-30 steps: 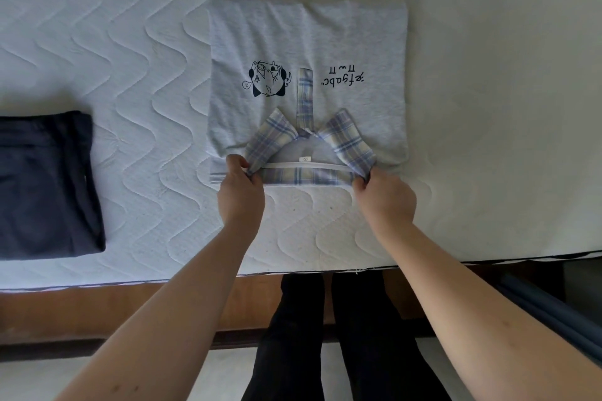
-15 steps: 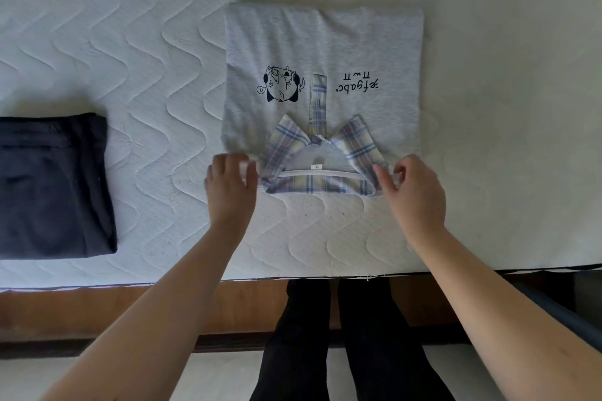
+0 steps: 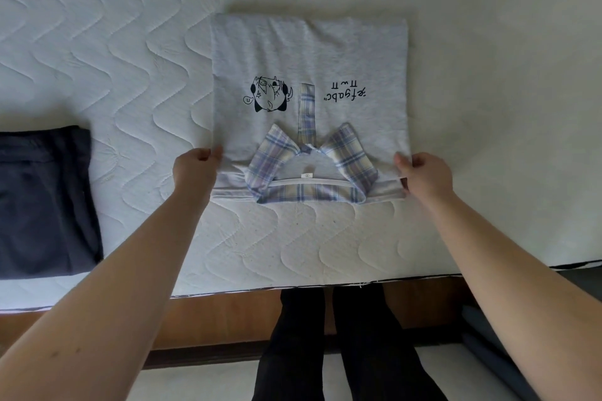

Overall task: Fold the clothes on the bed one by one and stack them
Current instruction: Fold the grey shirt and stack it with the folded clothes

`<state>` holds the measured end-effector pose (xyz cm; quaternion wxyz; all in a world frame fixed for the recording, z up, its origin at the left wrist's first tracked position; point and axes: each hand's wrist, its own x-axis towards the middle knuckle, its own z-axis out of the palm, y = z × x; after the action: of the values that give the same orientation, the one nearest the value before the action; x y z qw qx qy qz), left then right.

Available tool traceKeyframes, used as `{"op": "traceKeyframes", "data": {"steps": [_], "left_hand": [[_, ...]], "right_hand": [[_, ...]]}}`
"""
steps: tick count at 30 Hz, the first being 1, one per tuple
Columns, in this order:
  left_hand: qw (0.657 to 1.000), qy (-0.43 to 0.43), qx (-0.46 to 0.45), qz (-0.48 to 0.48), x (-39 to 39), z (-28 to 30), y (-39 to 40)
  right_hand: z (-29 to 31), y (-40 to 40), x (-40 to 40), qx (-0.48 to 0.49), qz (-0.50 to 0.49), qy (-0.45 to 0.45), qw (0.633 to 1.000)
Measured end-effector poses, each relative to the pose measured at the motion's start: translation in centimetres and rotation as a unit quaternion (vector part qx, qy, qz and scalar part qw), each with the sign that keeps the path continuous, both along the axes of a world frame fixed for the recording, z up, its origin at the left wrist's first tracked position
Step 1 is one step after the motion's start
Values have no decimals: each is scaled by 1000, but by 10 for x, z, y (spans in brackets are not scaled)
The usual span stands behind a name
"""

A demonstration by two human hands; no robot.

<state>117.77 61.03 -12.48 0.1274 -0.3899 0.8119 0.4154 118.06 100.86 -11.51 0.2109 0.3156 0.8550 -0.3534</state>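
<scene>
Hands [image 3: 194, 169] now gripping shirt [image 3: 309, 75] corners

- White quilted mattress [image 3: 130, 42] fills most of the view, stitched in wavy lines, lit softly and evenly.
- A dark piped edge [image 3: 391, 280] runs along its near side.
- Below that, a brown wooden bed frame [image 3: 228, 312].
- Pale floor [image 3: 195, 381] shows at the bottom.
</scene>
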Motion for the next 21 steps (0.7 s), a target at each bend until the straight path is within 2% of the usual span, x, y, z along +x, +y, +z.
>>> {"op": "traceKeyframes", "data": {"steps": [2, 5, 9, 12, 17, 21], "left_hand": [[1000, -14, 11, 15, 2, 0, -5], [1000, -18, -17, -15, 4, 1, -6], [999, -18, -16, -28, 8, 1, 1], [998, -28, -29, -52, 11, 3, 0], [981, -72, -85, -161, 3, 7, -2], [994, -63, -11, -93, 1, 9, -8]], "right_hand": [[0, 5, 2, -18, -16, 10, 1000], [-1, 7, 9, 78, 40, 52, 995], [4, -7, 18, 8, -24, 106, 994], [4, -11, 22, 17, -46, 110, 993], [7, -10, 2, 55, 3, -7, 998], [9, -3, -13, 25, 61, -48, 997]]}}
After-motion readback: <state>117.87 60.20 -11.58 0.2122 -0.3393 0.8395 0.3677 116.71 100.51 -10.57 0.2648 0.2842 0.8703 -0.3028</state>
